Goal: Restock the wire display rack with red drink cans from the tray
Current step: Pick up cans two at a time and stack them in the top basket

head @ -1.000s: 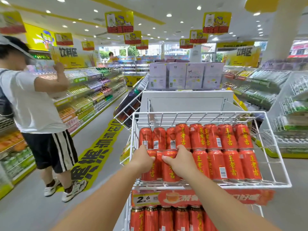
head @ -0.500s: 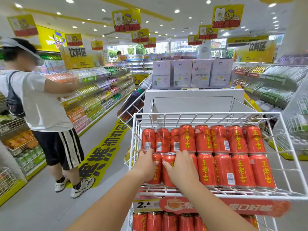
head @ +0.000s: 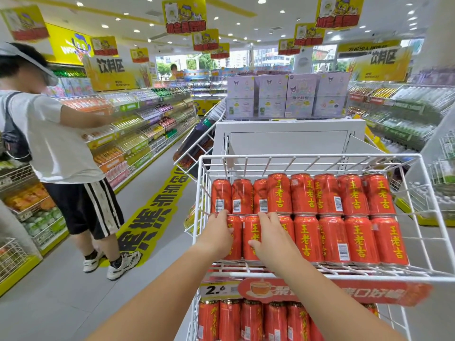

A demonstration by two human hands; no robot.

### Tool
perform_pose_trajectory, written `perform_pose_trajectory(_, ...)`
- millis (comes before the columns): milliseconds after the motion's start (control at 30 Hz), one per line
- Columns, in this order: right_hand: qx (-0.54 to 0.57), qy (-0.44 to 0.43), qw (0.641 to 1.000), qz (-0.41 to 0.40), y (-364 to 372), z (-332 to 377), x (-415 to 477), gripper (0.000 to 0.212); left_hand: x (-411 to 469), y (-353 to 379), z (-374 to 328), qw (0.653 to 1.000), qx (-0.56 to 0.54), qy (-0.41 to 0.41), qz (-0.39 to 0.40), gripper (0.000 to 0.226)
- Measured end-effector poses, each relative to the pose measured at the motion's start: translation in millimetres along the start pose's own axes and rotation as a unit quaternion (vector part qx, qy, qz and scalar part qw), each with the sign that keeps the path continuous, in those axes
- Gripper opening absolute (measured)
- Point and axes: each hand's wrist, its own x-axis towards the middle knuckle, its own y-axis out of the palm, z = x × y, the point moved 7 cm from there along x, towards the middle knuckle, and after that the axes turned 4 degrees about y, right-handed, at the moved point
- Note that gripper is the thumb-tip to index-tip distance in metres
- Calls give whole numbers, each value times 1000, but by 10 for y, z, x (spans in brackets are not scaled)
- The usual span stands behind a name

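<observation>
head cam | faces forward-down | close over wire rack [head: 320,275] | aisle beyond

Both bare forearms extend forward and converge from the lower edge of the view. Left hand [head: 216,238]: palm down, fingers together and curved, tips pointing up and forward. Right hand [head: 272,239]: palm down, fingers [head: 267,219] slightly spread, thumb tucked toward the left hand

Bright ceiling spotlights [head: 261,1], soft shadows, wide-angle bending and blur at edges.
</observation>
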Motion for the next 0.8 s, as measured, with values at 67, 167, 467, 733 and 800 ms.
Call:
perform_pose_trajectory(67,20,7,1000,1,-3,-2,5,78,4,-10,10,1000,-10,-5,-10,56)
perform_pose_trajectory(167,32,11,999,12,1,-10,6,79,-15,-5,-1,1000,-5,-6,-13,58)
perform_pose_trajectory(467,-143,-111,983,4,-294,-53,-211,59,-471,17,-139,972,214,91,39,68)
perform_pose_trajectory(733,-259,-105,960,21,-381,-138,-827,91,-1214,-177,-254,909,363,199,44,81)
perform_pose_trajectory(800,-255,-90,963,7,-338,-134,-1058,90,-1399,-152,-138,908,367,197,44,94)
